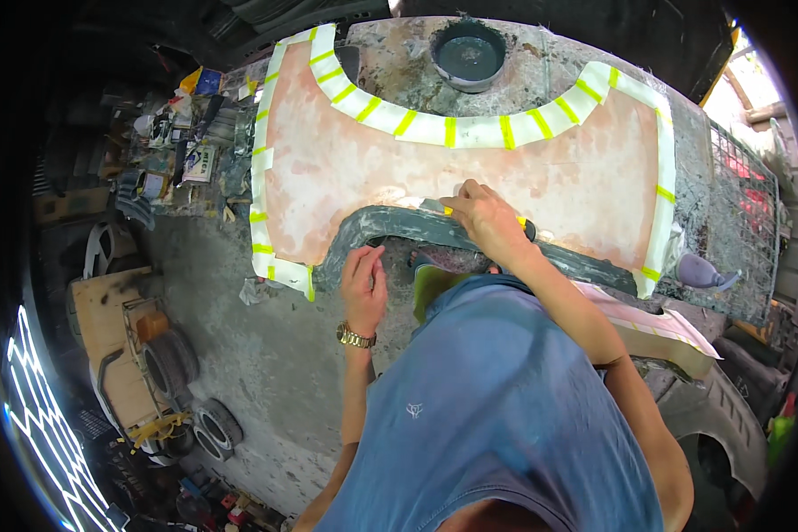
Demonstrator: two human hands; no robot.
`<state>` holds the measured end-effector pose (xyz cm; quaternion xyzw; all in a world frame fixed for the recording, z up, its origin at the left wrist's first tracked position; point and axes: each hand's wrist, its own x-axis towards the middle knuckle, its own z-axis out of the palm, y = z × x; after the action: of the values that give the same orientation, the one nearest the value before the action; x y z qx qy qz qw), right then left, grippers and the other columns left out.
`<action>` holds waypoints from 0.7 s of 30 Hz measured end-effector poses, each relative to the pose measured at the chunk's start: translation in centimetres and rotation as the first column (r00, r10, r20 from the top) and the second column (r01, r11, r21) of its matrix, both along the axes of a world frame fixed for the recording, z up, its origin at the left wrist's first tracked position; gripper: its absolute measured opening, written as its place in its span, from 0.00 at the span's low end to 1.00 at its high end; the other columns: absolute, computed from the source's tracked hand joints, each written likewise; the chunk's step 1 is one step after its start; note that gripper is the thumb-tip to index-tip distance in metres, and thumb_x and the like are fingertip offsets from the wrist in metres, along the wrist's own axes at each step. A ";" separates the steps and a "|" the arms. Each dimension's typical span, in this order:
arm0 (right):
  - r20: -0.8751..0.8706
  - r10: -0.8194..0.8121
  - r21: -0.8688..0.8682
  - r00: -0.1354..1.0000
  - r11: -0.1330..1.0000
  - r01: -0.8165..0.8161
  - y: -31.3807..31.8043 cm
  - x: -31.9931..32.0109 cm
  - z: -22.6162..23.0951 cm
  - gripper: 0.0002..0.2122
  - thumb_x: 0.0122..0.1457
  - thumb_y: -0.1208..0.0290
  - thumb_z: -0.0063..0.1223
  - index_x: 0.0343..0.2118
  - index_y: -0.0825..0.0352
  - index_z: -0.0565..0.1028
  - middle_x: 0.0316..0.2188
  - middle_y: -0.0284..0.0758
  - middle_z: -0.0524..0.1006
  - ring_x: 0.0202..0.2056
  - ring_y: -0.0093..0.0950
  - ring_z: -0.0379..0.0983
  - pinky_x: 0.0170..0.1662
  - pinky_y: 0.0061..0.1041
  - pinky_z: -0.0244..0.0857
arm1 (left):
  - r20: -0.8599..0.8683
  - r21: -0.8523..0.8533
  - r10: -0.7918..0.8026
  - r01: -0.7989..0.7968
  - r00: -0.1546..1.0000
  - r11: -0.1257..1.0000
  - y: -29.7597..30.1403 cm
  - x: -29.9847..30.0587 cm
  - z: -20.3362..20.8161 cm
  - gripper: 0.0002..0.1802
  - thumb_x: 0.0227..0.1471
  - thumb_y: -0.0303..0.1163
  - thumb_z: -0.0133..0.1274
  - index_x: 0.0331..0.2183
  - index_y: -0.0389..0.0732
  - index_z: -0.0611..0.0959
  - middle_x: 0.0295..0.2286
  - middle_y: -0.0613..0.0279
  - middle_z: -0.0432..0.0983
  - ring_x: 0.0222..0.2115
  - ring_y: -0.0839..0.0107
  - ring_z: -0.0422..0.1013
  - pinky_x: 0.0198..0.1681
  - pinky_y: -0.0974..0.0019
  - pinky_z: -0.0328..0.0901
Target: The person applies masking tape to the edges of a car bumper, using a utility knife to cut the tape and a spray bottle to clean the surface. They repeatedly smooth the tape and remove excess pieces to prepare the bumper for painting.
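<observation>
A large pinkish-tan panel [470,174] lies on the workbench, edged with white tape and short yellow-green strips. Dark grey-green putty-like material [414,222] coats the arched near edge. Over this edge, my right hand [485,218] grips a scraper-like tool [434,205] with a flat grey blade and a yellow-and-black handle. The blade is at the boundary between pink surface and dark band; my fingers hide much of the tool. Below the arch, my left hand [365,282] hangs beside the band, fingers loosely bent and apart, nothing visible in them. A gold watch [355,335] circles that wrist.
Beyond the panel stands a round tub [469,55] of dark grey material. A purple-grey bulb-shaped object [700,271] sits right of the panel. Assorted supplies [191,146] clutter the left side. Tyres [217,429] lie on the floor; another taped panel [647,324] is at my right.
</observation>
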<state>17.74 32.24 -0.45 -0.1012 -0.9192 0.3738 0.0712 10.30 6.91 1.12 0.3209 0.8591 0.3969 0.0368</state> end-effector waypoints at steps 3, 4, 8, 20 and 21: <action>-0.007 0.019 0.136 1.000 0.991 -0.018 -0.3 0.0 -0.1 0.12 0.57 0.77 0.55 0.44 0.63 0.81 0.36 0.39 0.73 0.39 0.38 0.74 0.44 0.36 0.69 | 0.002 -0.027 -0.019 0.019 1.000 0.999 -0.1 -0.1 0.0 0.15 0.51 0.17 0.52 0.42 0.36 0.82 0.37 0.56 0.74 0.37 0.61 0.72 0.40 0.64 0.68; -0.021 0.023 0.147 1.000 0.989 -0.020 -0.4 0.0 -0.1 0.12 0.58 0.77 0.55 0.44 0.63 0.81 0.36 0.39 0.73 0.39 0.38 0.73 0.44 0.36 0.69 | -0.010 -0.031 -0.031 0.030 0.999 0.999 -0.1 0.0 -0.1 0.15 0.52 0.18 0.52 0.43 0.37 0.82 0.38 0.56 0.74 0.37 0.62 0.72 0.39 0.65 0.68; 0.151 0.034 -0.226 0.988 0.974 0.001 0.3 -0.4 -0.2 0.11 0.57 0.74 0.55 0.43 0.62 0.81 0.37 0.41 0.74 0.39 0.40 0.74 0.44 0.37 0.68 | -0.057 -0.012 -0.056 0.055 0.997 0.998 -0.1 0.7 -0.4 0.15 0.53 0.21 0.53 0.44 0.38 0.82 0.39 0.55 0.75 0.38 0.61 0.73 0.41 0.63 0.68; 0.185 0.104 -0.458 0.977 0.889 -0.008 -0.1 2.0 1.9 0.11 0.59 0.73 0.57 0.43 0.72 0.78 0.36 0.42 0.75 0.38 0.34 0.74 0.45 0.30 0.67 | -0.081 -0.074 -0.004 -0.002 0.997 0.997 -3.7 1.3 0.2 0.12 0.51 0.31 0.60 0.39 0.39 0.82 0.37 0.59 0.74 0.38 0.59 0.72 0.42 0.59 0.66; 0.234 0.074 -0.467 0.969 0.883 0.045 -0.3 2.2 2.0 0.11 0.60 0.73 0.57 0.42 0.73 0.77 0.36 0.41 0.75 0.38 0.32 0.74 0.44 0.29 0.67 | -0.070 -0.061 -0.019 0.015 0.997 0.998 -4.4 1.1 0.3 0.10 0.51 0.31 0.61 0.36 0.38 0.82 0.37 0.59 0.74 0.37 0.59 0.72 0.41 0.59 0.66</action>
<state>19.94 31.96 1.54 -0.1539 -0.8040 0.5698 -0.0723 11.35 2.54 1.43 0.3408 0.8687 0.3589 0.0198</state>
